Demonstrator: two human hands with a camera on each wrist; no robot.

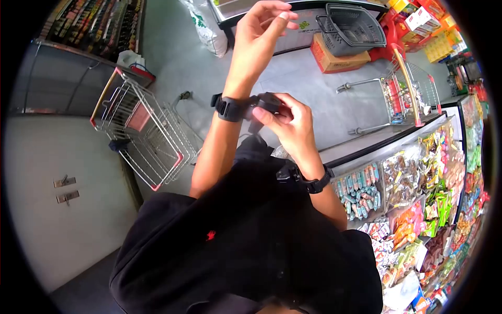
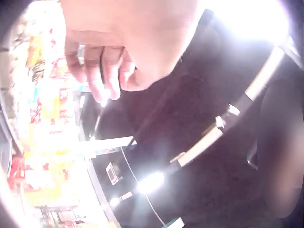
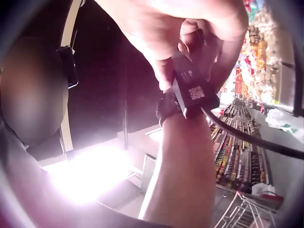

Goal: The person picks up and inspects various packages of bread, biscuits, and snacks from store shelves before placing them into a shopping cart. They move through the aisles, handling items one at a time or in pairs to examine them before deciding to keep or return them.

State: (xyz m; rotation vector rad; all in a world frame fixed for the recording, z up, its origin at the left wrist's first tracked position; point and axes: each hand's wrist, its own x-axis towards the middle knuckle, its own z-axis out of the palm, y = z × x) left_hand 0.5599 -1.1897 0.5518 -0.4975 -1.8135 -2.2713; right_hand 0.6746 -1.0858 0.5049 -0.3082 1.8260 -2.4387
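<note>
The left hand (image 1: 261, 36) is raised at the top of the head view, its fingers loosely bent and empty; the left wrist view also shows this hand (image 2: 128, 42). Around the left wrist runs a black strap (image 1: 230, 108) with a black device (image 1: 268, 102) on it. The right hand (image 1: 294, 125) grips that device between thumb and fingers. In the right wrist view, the right hand (image 3: 185, 33) pinches the black box (image 3: 194, 90), which bears a printed code and has a cable (image 3: 251, 138) leading off. Another strap (image 1: 318, 184) circles the right wrist.
A shopping cart (image 1: 141, 123) stands at the left and another cart (image 1: 413, 94) at the right. Grey baskets (image 1: 353, 31) rest on a cardboard box (image 1: 334, 58). Packaged snacks (image 1: 405, 175) fill the right side; a white sack (image 1: 209, 34) stands near the top.
</note>
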